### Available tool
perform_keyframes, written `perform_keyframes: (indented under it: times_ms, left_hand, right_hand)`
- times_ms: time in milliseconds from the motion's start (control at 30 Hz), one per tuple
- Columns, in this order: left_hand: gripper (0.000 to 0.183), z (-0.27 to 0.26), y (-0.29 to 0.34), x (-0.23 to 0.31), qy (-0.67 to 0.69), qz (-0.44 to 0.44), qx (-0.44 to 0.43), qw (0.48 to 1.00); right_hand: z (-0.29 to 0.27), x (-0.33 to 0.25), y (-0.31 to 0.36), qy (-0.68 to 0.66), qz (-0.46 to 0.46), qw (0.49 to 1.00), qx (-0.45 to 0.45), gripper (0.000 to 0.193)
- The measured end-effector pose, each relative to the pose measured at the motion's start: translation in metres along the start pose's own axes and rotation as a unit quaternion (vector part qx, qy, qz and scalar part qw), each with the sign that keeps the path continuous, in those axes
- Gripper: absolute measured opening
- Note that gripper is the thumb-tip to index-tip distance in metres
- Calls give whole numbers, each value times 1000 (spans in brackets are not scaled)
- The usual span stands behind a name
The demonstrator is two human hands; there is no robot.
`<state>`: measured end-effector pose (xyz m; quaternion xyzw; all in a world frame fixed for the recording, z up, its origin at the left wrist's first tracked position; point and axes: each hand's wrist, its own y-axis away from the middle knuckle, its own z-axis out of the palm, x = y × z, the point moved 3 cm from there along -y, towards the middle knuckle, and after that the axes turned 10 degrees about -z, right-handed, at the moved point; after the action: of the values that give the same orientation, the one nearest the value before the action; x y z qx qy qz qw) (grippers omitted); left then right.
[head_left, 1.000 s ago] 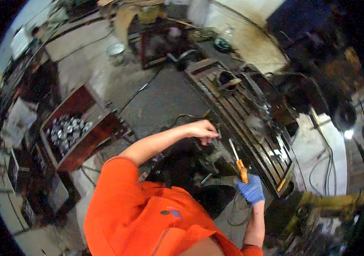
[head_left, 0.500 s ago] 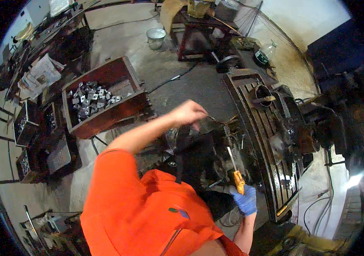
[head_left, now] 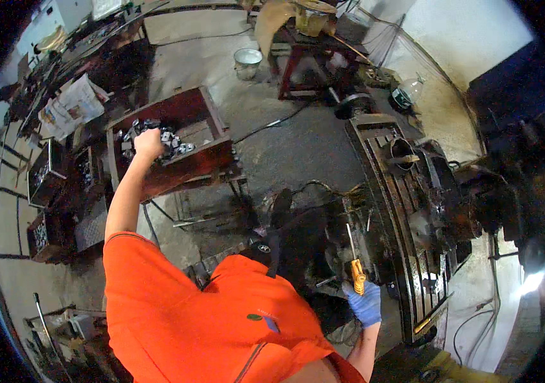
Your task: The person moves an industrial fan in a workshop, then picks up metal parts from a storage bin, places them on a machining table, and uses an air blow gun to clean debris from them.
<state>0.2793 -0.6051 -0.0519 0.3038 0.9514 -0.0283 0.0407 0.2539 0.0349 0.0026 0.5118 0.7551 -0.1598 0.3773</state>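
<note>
My bare left hand (head_left: pixel 149 144) reaches down among small grey metal parts (head_left: pixel 169 142) in a reddish-brown box (head_left: pixel 183 157) at the left. Its fingers are hidden among the parts, so whether they grip one cannot be made out. My right hand (head_left: pixel 363 304), in a blue glove, is closed round a yellow air blow gun (head_left: pixel 358 278). The gun's long thin nozzle (head_left: pixel 350 239) points up and away, beside the slotted machine table (head_left: pixel 384 191).
Smaller bins of parts (head_left: pixel 47 171) stand left of the box. A metal bucket (head_left: pixel 247 62) sits on the floor beyond. The dark machine (head_left: pixel 461 207) takes up the right side. A clear bottle (head_left: pixel 408 93) stands by the wall.
My left hand has swung left from above the middle of the floor to the parts box. The right hand stays in much the same place with the blow gun. The view has shifted slightly.
</note>
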Motion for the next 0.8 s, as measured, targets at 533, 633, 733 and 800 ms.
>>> perform_keyframes:
  times_ms: [533,633,733,800]
  left_hand:
    - [18,-83,65,223,576,232,-292,728]
    - [19,-102,144,326,490,373,-351,705]
    - [23,-98,206,405,462,494,-300,673]
    - [24,-107,247,446,404,554,-267,678]
  right_hand:
    - [-15,-51,-19,122,-39,991,-32,39]
    - [-23,-40,-33,202,12,978,-58,47]
    - [-44,-16,-25,237,50,970,-16,48]
    - [-59,3,-5,262,113,958,-45,49]
